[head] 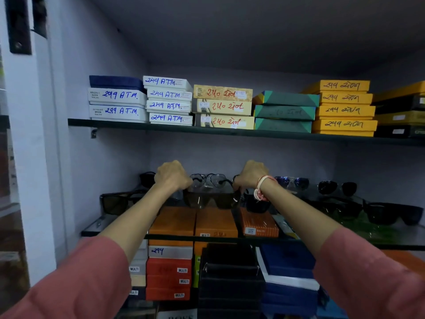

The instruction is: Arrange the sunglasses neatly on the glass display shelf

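Both my hands reach over the glass display shelf [96, 226]. My left hand [171, 174] and my right hand [250, 174] each grip one end of a clear-lensed wire-frame pair of sunglasses [210, 180] at the back row. In front of it sits a brown-lensed pair [210, 200]. A black square pair [117, 201] lies at the left. At the right are a blue mirrored pair [292, 181], a dark round pair [337, 187] and chunky black pairs [391, 212]. Part of another dark pair [147, 178] shows behind my left hand.
The upper shelf [76, 122] carries stacks of labelled white [117, 104], yellow [345, 109] and green boxes [285, 111]. Orange boxes [193, 222] show under the glass, with red, black and blue boxes [287, 272] stacked lower. A white wall closes the left side.
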### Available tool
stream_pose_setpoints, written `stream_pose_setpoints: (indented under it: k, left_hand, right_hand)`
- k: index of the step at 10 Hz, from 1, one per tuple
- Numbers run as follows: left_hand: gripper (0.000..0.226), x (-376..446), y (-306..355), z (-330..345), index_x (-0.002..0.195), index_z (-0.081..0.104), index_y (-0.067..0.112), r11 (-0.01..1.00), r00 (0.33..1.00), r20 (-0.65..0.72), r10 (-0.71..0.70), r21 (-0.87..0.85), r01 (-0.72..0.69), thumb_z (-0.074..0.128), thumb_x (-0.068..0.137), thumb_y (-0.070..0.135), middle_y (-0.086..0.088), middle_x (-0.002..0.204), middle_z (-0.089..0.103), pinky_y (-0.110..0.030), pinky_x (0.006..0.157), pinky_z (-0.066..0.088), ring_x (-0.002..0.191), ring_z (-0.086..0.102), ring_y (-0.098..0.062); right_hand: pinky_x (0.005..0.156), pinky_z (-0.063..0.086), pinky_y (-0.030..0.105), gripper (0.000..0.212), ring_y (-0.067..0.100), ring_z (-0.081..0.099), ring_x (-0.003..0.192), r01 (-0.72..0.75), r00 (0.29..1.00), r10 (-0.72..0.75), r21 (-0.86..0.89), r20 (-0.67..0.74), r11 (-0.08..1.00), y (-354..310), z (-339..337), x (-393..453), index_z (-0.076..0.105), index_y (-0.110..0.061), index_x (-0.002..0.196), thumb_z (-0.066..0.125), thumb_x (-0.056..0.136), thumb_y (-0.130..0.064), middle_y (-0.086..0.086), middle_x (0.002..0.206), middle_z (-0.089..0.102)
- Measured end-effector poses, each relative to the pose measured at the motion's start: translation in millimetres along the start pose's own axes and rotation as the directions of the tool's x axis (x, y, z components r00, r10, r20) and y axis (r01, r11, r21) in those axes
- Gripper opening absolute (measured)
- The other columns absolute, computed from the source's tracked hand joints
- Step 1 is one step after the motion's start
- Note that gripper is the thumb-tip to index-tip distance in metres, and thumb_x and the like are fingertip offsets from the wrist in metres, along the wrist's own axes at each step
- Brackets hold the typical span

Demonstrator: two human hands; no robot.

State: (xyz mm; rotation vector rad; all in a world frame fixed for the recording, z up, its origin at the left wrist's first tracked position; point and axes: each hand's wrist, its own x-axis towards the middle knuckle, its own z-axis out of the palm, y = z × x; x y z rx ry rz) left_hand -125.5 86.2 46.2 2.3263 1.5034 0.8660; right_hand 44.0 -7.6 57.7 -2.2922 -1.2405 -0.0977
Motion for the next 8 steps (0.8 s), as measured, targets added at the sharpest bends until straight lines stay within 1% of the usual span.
stream_pose_setpoints:
  k: [1,2,3,4,5,6,7,8]
  left_hand:
    - [0.026,1.2,-2.6,3.1,0.091,0.068,0.005,0.998,0.999,0.045,-0.019,0.056,0.016,0.079,0.076,0.024,-0.012,0.096,0.07,-0.034,0.071,0.054,0.091,0.067,-0.03]
    - [0.031,3.0,-3.4,5.1,0.1,0.068,0.002,0.995,0.996,0.08,-0.027,0.095,0.02,0.076,0.078,0.022,-0.013,0.099,0.07,-0.034,0.071,0.054,0.092,0.068,-0.029]
    - [0.029,7.5,-3.6,7.2,0.1,0.068,0.001,0.994,0.997,0.071,-0.011,0.109,0.003,0.075,0.079,0.02,-0.014,0.103,0.071,-0.033,0.069,0.053,0.096,0.069,-0.03]
    - [0.027,10.9,-5.5,10.4,0.099,0.068,0.002,0.993,0.998,0.061,-0.012,0.116,0.005,0.073,0.081,0.02,-0.015,0.103,0.071,-0.032,0.069,0.053,0.095,0.07,-0.029]
    - [0.029,12.7,-7.5,12.8,0.102,0.067,0.003,0.991,0.999,0.043,-0.004,0.131,-0.002,0.073,0.081,0.022,-0.015,0.105,0.07,-0.035,0.075,0.057,0.095,0.069,-0.029]
    - [0.03,15.0,-9.8,14.5,0.101,0.067,0.003,0.989,0.999,0.053,-0.005,0.147,-0.003,0.074,0.081,0.023,-0.014,0.105,0.07,-0.033,0.071,0.055,0.093,0.069,-0.028]
    - [0.03,16.6,-10.9,12.2,0.1,0.068,0.003,0.994,0.999,0.054,0.001,0.11,-0.007,0.072,0.082,0.027,-0.014,0.104,0.07,-0.033,0.069,0.053,0.089,0.068,-0.027]
    - [0.037,11.1,-9.4,6.8,0.1,0.073,0.006,0.998,1.0,-0.021,0.007,0.063,-0.005,0.072,0.083,0.039,-0.009,0.096,0.068,-0.032,0.068,0.051,0.086,0.064,-0.027]
  right_hand:
    - [0.054,0.041,0.027,0.032,0.018,0.05,0.055,0.016,0.999,-0.013,-0.073,0.05,0.997,-1.3,6.6,-1.4,0.05,-0.015,0.054,0.074,0.073,-0.022,0.0,0.057,0.05]
    - [0.05,0.036,0.025,0.031,0.02,0.05,0.057,0.037,0.997,-0.031,-0.098,0.066,0.994,-3.3,8.9,-0.3,0.047,-0.015,0.055,0.07,0.075,-0.021,0.0,0.057,0.048]
    - [0.055,0.039,0.026,0.028,0.025,0.054,0.068,0.052,0.998,-0.046,-0.125,0.049,0.991,-4.5,10.4,-0.4,0.047,-0.016,0.058,0.067,0.076,-0.023,0.0,0.06,0.048]
    - [0.072,0.042,0.032,0.028,0.026,0.054,0.074,0.062,0.998,-0.057,-0.154,0.038,0.986,-6.7,13.2,-0.6,0.045,-0.016,0.059,0.065,0.078,-0.024,-0.001,0.061,0.048]
    - [0.082,0.044,0.036,0.029,0.027,0.055,0.076,0.077,0.997,-0.071,-0.179,0.037,0.981,-7.6,13.2,-0.1,0.045,-0.016,0.059,0.064,0.079,-0.024,-0.001,0.061,0.048]
    - [0.082,0.042,0.035,0.03,0.027,0.054,0.077,0.088,0.996,-0.081,-0.206,0.04,0.975,-7.0,13.0,-0.7,0.044,-0.017,0.06,0.064,0.08,-0.025,0.001,0.066,0.052]
    - [0.075,0.041,0.034,0.033,0.027,0.053,0.076,0.097,0.995,-0.091,-0.18,0.042,0.979,-5.0,9.9,-0.6,0.042,-0.016,0.059,0.062,0.082,-0.027,0.002,0.066,0.05]
    - [0.062,0.045,0.031,0.036,0.024,0.055,0.064,0.071,0.998,-0.07,-0.102,0.007,0.992,4.0,4.8,-1.6,0.05,-0.013,0.058,0.066,0.081,-0.036,0.002,0.061,0.05]
